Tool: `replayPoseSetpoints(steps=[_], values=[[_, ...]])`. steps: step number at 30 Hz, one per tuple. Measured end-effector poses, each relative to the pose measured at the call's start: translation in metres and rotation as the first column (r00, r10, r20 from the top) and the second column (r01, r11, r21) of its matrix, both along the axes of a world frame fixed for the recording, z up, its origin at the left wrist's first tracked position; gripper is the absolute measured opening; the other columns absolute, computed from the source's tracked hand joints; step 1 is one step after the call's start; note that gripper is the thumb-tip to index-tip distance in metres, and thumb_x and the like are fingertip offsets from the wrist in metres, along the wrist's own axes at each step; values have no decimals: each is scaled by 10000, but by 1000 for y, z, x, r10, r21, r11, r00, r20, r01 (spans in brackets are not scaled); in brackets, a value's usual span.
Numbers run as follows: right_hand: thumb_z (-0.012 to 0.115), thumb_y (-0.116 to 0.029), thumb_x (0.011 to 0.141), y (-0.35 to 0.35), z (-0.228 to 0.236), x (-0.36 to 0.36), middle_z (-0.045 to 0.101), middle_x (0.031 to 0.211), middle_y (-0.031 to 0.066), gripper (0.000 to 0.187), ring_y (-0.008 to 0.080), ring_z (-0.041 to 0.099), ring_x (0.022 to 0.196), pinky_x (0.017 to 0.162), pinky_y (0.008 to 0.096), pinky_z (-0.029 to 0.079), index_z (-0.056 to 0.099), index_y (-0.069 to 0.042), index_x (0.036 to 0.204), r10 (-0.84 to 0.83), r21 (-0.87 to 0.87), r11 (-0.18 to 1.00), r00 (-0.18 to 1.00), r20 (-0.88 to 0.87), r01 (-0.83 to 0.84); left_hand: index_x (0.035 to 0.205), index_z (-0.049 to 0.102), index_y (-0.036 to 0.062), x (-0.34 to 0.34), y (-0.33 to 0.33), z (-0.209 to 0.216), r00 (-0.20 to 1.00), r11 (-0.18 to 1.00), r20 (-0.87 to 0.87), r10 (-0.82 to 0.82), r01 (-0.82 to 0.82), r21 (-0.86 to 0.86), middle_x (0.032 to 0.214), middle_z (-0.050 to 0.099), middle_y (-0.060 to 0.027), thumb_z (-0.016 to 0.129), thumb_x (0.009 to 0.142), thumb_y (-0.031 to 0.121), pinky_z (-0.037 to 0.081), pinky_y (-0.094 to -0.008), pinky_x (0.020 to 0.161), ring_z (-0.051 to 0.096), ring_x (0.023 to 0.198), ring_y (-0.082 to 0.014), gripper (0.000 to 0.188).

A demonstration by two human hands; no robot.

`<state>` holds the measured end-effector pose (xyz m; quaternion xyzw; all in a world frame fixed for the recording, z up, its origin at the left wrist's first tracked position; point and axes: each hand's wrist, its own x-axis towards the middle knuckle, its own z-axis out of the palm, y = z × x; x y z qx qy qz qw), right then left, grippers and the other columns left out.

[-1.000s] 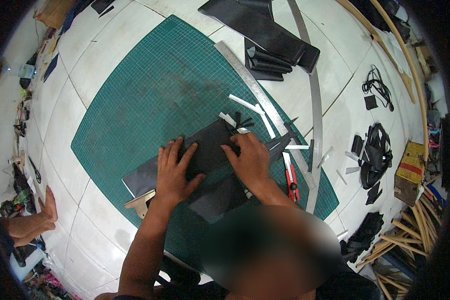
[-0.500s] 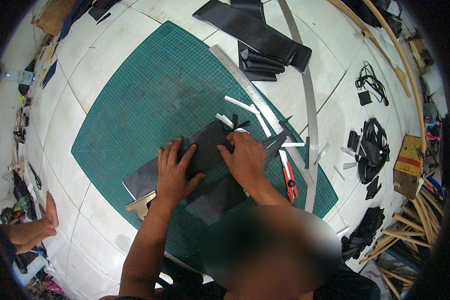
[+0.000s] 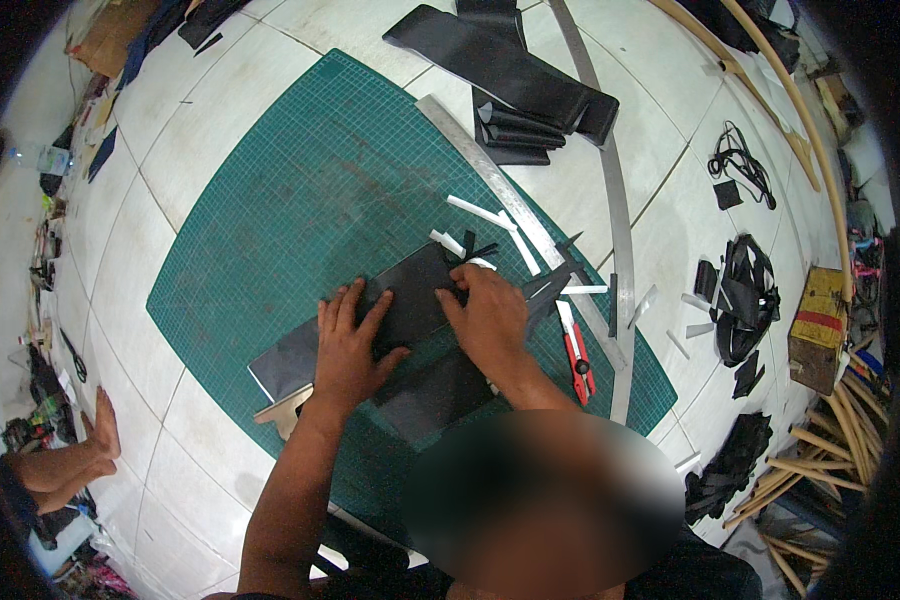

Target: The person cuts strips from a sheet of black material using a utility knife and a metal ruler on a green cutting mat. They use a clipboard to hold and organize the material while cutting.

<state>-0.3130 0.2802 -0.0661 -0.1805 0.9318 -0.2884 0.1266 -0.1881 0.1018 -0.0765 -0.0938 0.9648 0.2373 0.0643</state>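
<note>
A folded black sheet (image 3: 420, 275), like leather or vinyl, lies across the green cutting mat (image 3: 290, 180). Pressed flat on it, fingers spread, is my left hand (image 3: 350, 345). My right hand (image 3: 492, 318) is at the sheet's right end, its fingers curled and its thumb bent in on the edge; the exact grip is partly hidden. Nearer to me lies another black piece (image 3: 435, 400). A flat beige tool (image 3: 288, 412) rests beside my left wrist. Right of my right hand are a red utility knife (image 3: 578, 365) and black offcuts (image 3: 548, 285).
White strips (image 3: 480, 210) lie beside a metal ruler (image 3: 490, 165); a longer metal strip (image 3: 618, 220) crosses the mat's right side. Black sheets (image 3: 510, 65) sit beyond. Rightward are black straps (image 3: 748, 300), a yellow box (image 3: 818, 325) and wooden sticks (image 3: 845, 430). Another person's feet (image 3: 105, 430) show at left.
Both hands stay almost in place on the black sheet. The view has shifted slightly; nothing has plainly been picked up or let go.
</note>
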Motion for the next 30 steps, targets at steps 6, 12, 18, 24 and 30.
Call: replayPoseSetpoints(steps=[6,12,18,24,30], values=[[762,-218,859,-1,0,-2,700,982,109,253,279,688,938,829,432,499,677,-48,1026,2,20,1000,1000,28,-2,1466,511,223,0,2,1,1000,1000,12,7,-7,-21,1565,342,-184,879,709,355,213,-626,1202,312,1453,-425,852],[783,-274,821,-3,-7,-6,673,978,123,279,318,674,927,831,466,514,672,-77,984,-54,-9,998,987,153,56,1467,511,219,0,2,2,1000,1000,8,0,1,-15,1562,345,-190,878,709,354,213,-624,1201,315,1449,-430,853],[790,-299,803,-3,-18,-3,664,961,121,282,347,657,948,801,499,507,648,-104,949,-44,-49,997,987,155,52,1470,509,213,0,1,1,1000,1000,-4,-1,1,-13,1562,342,-196,877,705,355,211,-628,1199,318,1444,-436,860],[777,-265,822,-5,-7,0,688,951,114,292,342,664,939,782,488,505,609,-105,1000,-30,-83,996,997,64,36,1474,502,209,0,1,4,1000,1000,8,0,0,-12,1562,340,-194,877,705,357,218,-635,1193,321,1442,-433,869],[751,-174,850,-2,-19,-8,715,866,127,244,352,707,823,734,483,538,583,-72,994,-64,-241,965,982,179,107,1471,504,213,0,1,3,1000,1000,-1,-4,4,-10,1556,350,-194,880,701,350,219,-635,1193,325,1443,-431,868]])
